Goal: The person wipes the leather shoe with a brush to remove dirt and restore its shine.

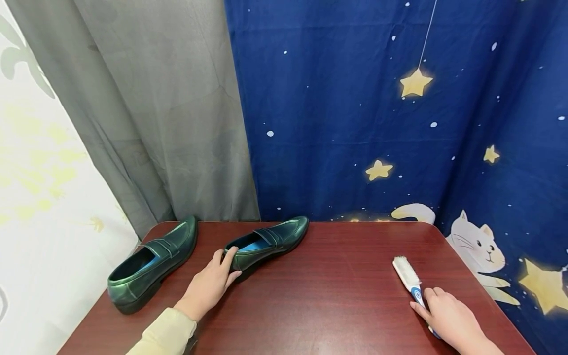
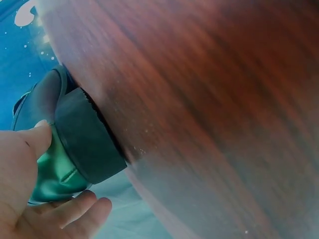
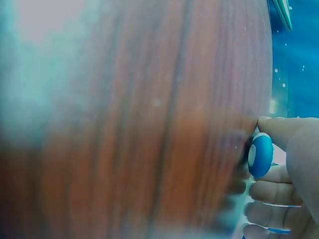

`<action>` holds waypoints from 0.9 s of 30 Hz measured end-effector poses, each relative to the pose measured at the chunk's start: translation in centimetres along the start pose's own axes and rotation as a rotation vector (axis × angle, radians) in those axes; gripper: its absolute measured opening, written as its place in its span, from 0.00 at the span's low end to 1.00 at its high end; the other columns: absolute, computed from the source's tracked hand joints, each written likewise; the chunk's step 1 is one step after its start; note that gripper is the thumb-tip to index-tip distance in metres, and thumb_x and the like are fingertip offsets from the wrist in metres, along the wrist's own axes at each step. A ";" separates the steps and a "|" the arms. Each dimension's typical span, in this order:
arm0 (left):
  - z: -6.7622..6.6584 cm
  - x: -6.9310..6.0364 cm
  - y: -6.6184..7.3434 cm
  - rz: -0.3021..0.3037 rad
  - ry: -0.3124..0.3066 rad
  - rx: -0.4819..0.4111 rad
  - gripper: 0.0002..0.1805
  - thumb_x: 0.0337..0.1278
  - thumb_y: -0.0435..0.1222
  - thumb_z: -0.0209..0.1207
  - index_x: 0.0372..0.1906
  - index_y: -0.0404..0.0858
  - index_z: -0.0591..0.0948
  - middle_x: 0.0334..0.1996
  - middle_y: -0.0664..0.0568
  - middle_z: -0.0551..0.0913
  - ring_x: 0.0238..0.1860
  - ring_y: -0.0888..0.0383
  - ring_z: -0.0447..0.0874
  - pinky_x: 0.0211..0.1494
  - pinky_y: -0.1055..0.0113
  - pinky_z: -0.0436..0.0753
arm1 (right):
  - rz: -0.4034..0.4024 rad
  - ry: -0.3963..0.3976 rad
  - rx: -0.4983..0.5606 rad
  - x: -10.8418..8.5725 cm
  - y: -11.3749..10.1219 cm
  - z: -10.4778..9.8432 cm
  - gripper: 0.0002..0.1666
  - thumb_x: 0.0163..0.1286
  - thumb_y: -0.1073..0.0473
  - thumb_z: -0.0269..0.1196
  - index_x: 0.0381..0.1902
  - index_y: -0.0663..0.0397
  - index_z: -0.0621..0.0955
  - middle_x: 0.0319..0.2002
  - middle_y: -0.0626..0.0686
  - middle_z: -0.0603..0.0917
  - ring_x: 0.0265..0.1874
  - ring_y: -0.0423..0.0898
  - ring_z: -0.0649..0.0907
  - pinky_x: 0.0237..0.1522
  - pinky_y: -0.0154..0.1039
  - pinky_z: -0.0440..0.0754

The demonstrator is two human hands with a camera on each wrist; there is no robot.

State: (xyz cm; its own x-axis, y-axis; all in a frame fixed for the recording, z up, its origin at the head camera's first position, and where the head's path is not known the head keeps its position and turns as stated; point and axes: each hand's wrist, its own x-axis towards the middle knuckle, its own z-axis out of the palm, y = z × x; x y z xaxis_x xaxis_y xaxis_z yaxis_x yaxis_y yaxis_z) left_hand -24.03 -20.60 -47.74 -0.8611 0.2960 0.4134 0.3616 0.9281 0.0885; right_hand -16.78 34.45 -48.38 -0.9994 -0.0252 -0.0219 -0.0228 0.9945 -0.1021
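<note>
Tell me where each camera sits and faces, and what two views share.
Head: on the head, facing forward and down over the table; left hand, right hand and pale sleeve show.
Left wrist: on that wrist, facing the held shoe; part of the left hand shows.
Right wrist: on that wrist, facing the table and brush handle; part of the right hand shows.
Head and left wrist share the held shoe and left hand.

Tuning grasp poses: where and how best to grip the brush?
Likely by its slim handle, from the near right, where the right hand holds it: the handle angles that way and the bristles sit at the far end.
</note>
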 end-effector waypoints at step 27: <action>0.4 1.0 -1.1 -0.001 -0.062 -0.200 0.33 0.62 0.40 0.68 0.67 0.36 0.66 0.59 0.41 0.76 0.47 0.50 0.86 0.48 0.56 0.85 | -0.043 0.153 0.047 0.4 -0.3 0.8 0.09 0.68 0.64 0.60 0.29 0.62 0.75 0.23 0.54 0.78 0.25 0.51 0.83 0.30 0.53 0.81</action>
State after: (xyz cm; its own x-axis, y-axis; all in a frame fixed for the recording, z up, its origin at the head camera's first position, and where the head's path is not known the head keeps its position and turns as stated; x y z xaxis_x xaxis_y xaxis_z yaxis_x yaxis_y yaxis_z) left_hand -25.47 -21.27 -47.75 -0.8797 0.3139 0.3573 0.4189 0.8671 0.2695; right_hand -17.20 34.11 -49.13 -0.9896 -0.0484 0.1353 -0.0683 0.9869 -0.1463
